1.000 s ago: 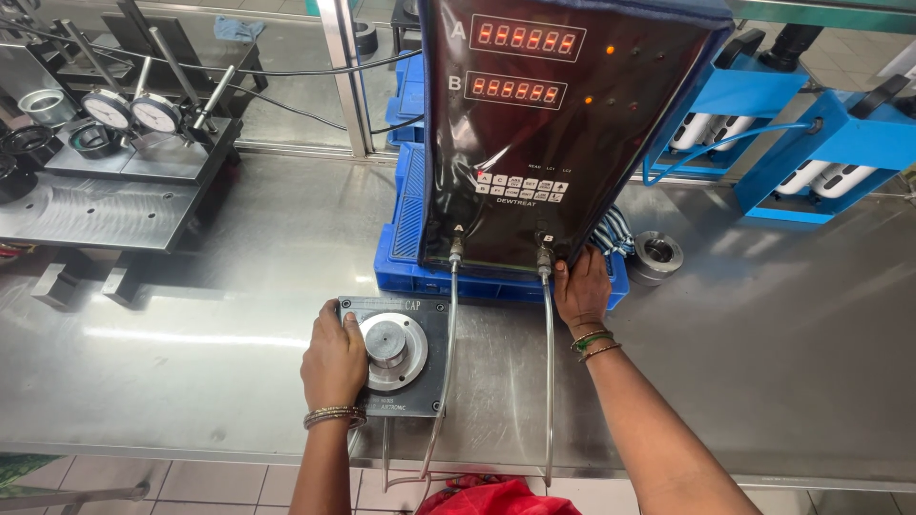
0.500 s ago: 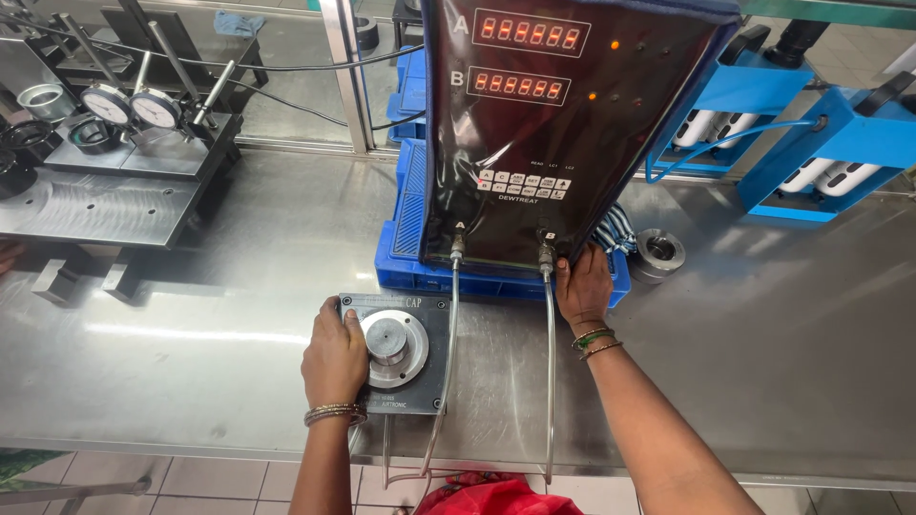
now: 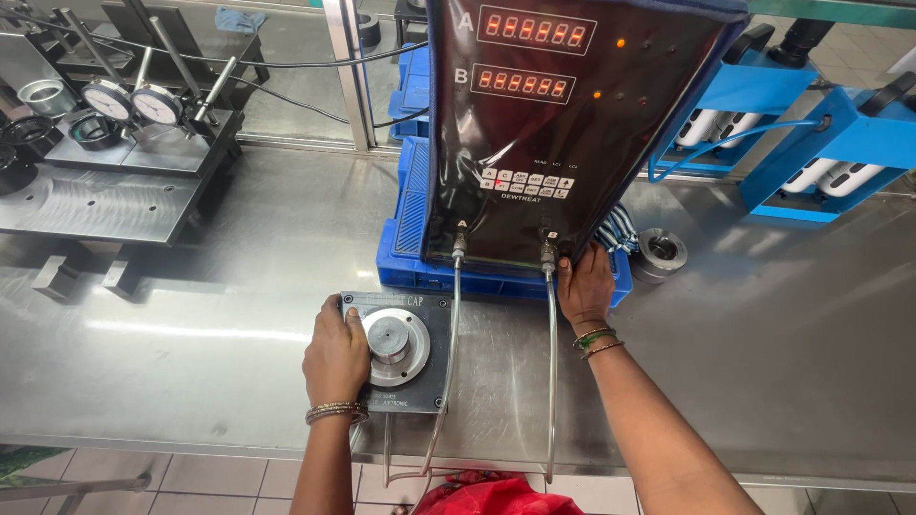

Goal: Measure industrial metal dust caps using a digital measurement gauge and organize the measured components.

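Note:
My left hand (image 3: 336, 355) rests on the left side of a round metal disc (image 3: 397, 343) mounted on a square grey fixture plate (image 3: 434, 315) near the table's front edge. My right hand (image 3: 584, 283) reaches up to the lower right corner of a tall dark gauge unit (image 3: 563, 133) with two rows of red digits, fingers touching its base by the right hose fitting (image 3: 549, 256). Two clear hoses (image 3: 551, 381) hang from the unit over the table's front edge. The unit stands on a blue plastic crate (image 3: 410, 219).
A steel table (image 3: 191, 286) carries a black fixture with two dial gauges (image 3: 134, 100) at the back left. A small metal ring part (image 3: 661, 253) lies right of the crate. Blue racks with white cylinders (image 3: 821, 153) stand at the back right.

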